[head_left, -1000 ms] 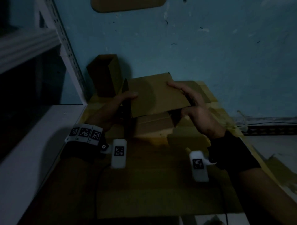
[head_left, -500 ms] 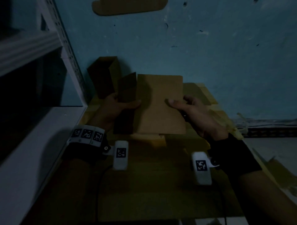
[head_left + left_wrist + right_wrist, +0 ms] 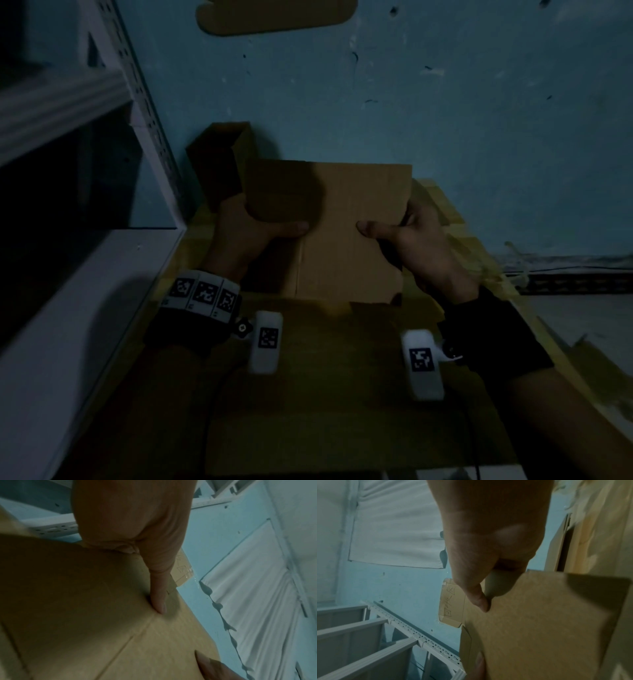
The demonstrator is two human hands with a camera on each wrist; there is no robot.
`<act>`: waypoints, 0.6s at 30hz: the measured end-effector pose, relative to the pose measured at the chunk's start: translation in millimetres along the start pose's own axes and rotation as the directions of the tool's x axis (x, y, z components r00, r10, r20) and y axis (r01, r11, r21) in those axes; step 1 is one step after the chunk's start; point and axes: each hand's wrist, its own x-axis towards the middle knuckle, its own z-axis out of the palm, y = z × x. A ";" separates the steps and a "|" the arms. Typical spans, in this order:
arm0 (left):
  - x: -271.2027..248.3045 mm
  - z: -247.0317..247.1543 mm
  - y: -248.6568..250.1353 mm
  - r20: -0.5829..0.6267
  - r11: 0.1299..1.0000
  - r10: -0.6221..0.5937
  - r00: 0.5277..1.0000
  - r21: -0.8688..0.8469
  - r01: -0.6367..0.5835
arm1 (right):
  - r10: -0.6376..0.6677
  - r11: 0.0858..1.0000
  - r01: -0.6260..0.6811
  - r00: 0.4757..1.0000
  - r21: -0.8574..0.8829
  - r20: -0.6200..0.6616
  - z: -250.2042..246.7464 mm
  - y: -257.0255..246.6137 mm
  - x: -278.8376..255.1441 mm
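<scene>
Both hands are full of cardboard: left hand [image 3: 250, 236] pinches the left edge of the flat carton [image 3: 349, 205], thumb across the front, fingers tucked behind; right hand [image 3: 421, 240] mirrors it on the right edge, thumb on the front face, fingers behind where I can't see them.

Carton's held up just in front and to the right of the standing box [image 3: 219, 154], its shadowed left panel overlapping that box's lower corner from the head cam; white rack [image 3: 144, 113] is left of the standing box, and the cardboard-covered table [image 3: 342, 411] runs from it toward me; can't tell if the carton's bottom edge touches the table.

What changed: a second ago the carton was tipped at an angle with the right hand lying over the top; half a second ago it was upright but the left panel was a skinny dark strip; now that panel has swung wide and the whole thing faces me nearly flat, crease running down between the thumbs.

My read: it's being opened out, probably to square it up like the standing box; I'd guess the edges get pushed together next; bending off the crease is the worry.
</scene>
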 end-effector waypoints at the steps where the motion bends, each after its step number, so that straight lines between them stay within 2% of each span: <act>1: -1.1 0.2 1.2 -0.014 1.000 0.007 1.000 0.004 -0.007 | -0.006 1.000 0.006 1.000 -0.015 0.000 -0.5 0.9 0.2; 7: -0.6 -0.9 3.7 -0.025 0.999 0.033 0.999 -0.028 -0.034 | 0.009 0.996 -0.005 0.999 -0.085 0.051 -4.2 1.4 -2.0; 10: 1.0 -2.3 0.4 -0.056 0.991 0.009 0.998 -0.136 -0.017 | 0.025 0.992 -0.015 0.996 -0.123 0.080 -5.2 -1.3 -3.1; 14: 10.1 -10.7 -3.2 -0.061 0.962 -0.086 0.994 -0.263 0.068 | 0.081 0.992 -0.074 0.994 -0.098 0.070 -8.3 -3.8 -3.0; 18: 15.0 -15.5 -5.5 0.040 0.917 -0.192 0.981 -0.350 0.193 | 0.121 0.992 -0.121 0.992 -0.021 0.038 -7.0 -6.5 -3.5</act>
